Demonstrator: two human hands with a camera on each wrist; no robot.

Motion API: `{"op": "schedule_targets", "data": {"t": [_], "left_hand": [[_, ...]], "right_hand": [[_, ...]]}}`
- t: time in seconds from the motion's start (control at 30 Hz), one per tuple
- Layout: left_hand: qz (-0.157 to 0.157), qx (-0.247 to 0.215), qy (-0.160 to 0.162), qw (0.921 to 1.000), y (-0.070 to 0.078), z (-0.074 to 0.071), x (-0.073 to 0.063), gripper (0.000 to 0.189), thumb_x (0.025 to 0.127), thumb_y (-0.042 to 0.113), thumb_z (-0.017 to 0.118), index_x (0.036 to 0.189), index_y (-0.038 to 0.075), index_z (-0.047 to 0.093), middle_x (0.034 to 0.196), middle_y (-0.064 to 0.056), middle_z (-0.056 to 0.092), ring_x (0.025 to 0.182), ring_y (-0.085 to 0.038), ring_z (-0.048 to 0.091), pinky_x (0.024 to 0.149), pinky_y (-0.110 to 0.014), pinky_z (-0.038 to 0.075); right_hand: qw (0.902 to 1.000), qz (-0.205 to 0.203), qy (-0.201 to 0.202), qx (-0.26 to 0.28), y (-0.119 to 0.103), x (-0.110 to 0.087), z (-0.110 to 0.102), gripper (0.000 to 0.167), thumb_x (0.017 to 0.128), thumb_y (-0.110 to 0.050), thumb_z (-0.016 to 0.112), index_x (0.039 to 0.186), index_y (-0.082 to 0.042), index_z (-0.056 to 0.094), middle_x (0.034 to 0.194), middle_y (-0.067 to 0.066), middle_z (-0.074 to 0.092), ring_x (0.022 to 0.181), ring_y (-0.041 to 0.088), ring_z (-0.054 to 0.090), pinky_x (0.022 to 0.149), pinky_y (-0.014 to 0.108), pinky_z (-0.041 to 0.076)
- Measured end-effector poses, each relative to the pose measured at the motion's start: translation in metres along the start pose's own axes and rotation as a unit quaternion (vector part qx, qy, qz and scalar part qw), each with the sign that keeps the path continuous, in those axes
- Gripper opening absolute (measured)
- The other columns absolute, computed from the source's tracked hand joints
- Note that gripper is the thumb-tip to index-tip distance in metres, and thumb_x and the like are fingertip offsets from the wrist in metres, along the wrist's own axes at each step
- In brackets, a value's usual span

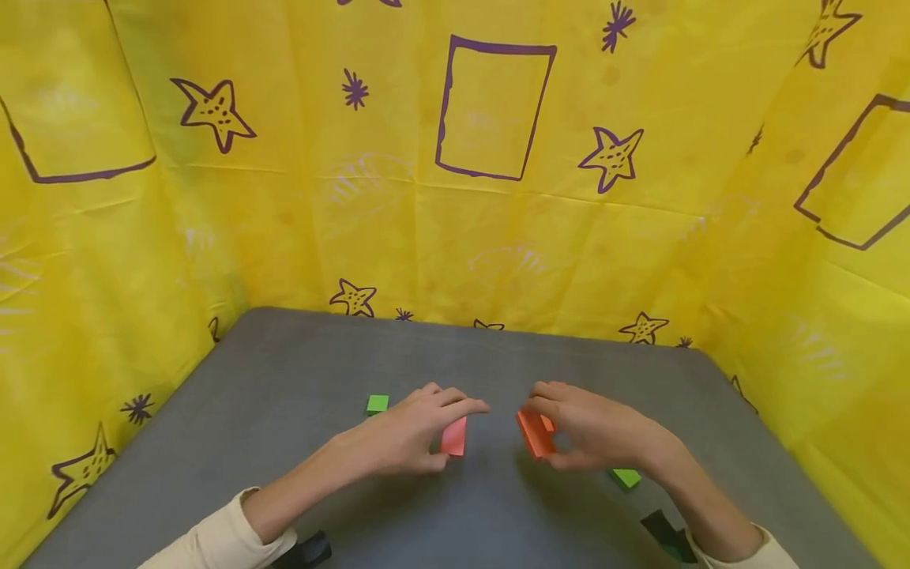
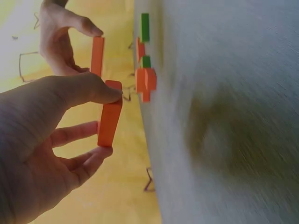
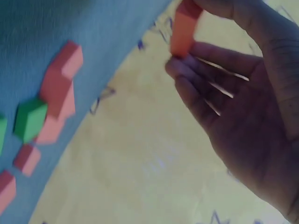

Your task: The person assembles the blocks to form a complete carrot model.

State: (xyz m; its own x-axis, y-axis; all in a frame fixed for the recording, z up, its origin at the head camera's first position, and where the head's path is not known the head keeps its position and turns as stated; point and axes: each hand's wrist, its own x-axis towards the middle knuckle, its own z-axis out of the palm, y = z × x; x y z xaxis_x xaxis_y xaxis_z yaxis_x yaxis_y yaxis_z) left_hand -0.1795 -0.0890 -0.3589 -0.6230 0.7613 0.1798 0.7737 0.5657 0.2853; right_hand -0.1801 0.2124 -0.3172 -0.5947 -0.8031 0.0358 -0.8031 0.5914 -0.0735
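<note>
My left hand (image 1: 408, 433) pinches an orange-red block (image 2: 110, 119) between thumb and fingertips, raised above the table. It looks pinkish in the head view, where the hand partly covers it. Facing it across a small gap, my right hand (image 1: 597, 427) grips another orange-red block (image 1: 535, 435) by its ends, thumb on one and fingers on the other. The right wrist view shows this block (image 3: 183, 30) cut by the top edge, with the palm turned toward the camera. The two held blocks do not touch in the head view.
On the grey table (image 1: 483, 521) lie a green block (image 1: 377, 404) left of the hands and another green block (image 1: 626, 478) by the right wrist. Several orange-red blocks (image 3: 58, 95) and a green block (image 3: 30, 119) lie grouped together. Yellow patterned cloth (image 1: 398, 237) surrounds the table.
</note>
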Motion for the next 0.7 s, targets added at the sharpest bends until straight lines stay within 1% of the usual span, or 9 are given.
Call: {"op": "schedule_targets", "data": {"t": [0.1, 0.2, 0.33, 0.43, 0.57, 0.7], "left_hand": [[-0.009, -0.011, -0.008, 0.9999, -0.007, -0.002, -0.013, 0.069, 0.086, 0.013, 0.082, 0.149, 0.023, 0.055, 0.141, 0.002, 0.063, 0.115, -0.019, 0.056, 0.097, -0.034, 0.052], [-0.032, -0.027, -0.027, 0.9988, -0.013, -0.001, -0.025, 0.068, 0.086, 0.014, 0.082, 0.148, 0.023, 0.055, 0.141, 0.003, 0.063, 0.115, -0.017, 0.055, 0.094, -0.031, 0.053], [-0.050, -0.052, -0.043, 0.9964, -0.020, 0.004, -0.034, 0.067, 0.088, 0.016, 0.081, 0.148, 0.022, 0.054, 0.141, 0.002, 0.063, 0.114, -0.016, 0.055, 0.091, -0.029, 0.053], [-0.053, -0.067, -0.048, 0.9952, -0.023, 0.010, -0.037, 0.067, 0.088, 0.018, 0.081, 0.149, 0.020, 0.053, 0.140, 0.002, 0.064, 0.113, -0.015, 0.056, 0.092, -0.029, 0.053], [-0.060, -0.089, -0.055, 0.9927, -0.028, 0.018, -0.035, 0.067, 0.088, 0.019, 0.083, 0.148, 0.020, 0.053, 0.141, 0.003, 0.063, 0.117, -0.014, 0.056, 0.099, -0.034, 0.054], [-0.060, -0.113, -0.066, 0.9896, -0.030, 0.027, -0.032, 0.065, 0.088, 0.022, 0.085, 0.145, 0.021, 0.053, 0.140, 0.004, 0.062, 0.124, -0.014, 0.058, 0.106, -0.038, 0.053]], "right_hand": [[1.0000, 0.000, 0.008, -0.003, -0.007, 0.013, 0.009, 0.044, 0.085, -0.026, 0.083, 0.124, -0.013, 0.067, 0.109, -0.007, 0.059, 0.088, 0.002, 0.049, 0.075, 0.017, 0.048], [0.9999, 0.005, 0.009, 0.000, -0.015, 0.028, 0.019, 0.047, 0.088, -0.031, 0.082, 0.128, -0.012, 0.067, 0.113, -0.005, 0.060, 0.091, 0.005, 0.052, 0.079, 0.019, 0.050], [0.9999, 0.009, -0.004, 0.005, -0.026, 0.048, 0.036, 0.052, 0.089, -0.040, 0.081, 0.129, -0.011, 0.067, 0.110, -0.004, 0.059, 0.093, 0.008, 0.053, 0.083, 0.022, 0.051], [0.9995, 0.010, -0.028, 0.011, -0.032, 0.061, 0.050, 0.051, 0.090, -0.045, 0.081, 0.126, -0.012, 0.068, 0.103, -0.005, 0.057, 0.088, 0.007, 0.050, 0.077, 0.020, 0.047], [0.9990, 0.005, -0.044, 0.004, -0.040, 0.071, 0.065, 0.052, 0.090, -0.050, 0.079, 0.124, -0.012, 0.069, 0.097, -0.007, 0.056, 0.083, 0.006, 0.046, 0.074, 0.018, 0.042], [0.9989, 0.002, -0.047, -0.002, -0.043, 0.073, 0.076, 0.056, 0.092, -0.054, 0.076, 0.127, -0.012, 0.068, 0.099, -0.007, 0.058, 0.085, 0.005, 0.047, 0.078, 0.019, 0.044]]}}
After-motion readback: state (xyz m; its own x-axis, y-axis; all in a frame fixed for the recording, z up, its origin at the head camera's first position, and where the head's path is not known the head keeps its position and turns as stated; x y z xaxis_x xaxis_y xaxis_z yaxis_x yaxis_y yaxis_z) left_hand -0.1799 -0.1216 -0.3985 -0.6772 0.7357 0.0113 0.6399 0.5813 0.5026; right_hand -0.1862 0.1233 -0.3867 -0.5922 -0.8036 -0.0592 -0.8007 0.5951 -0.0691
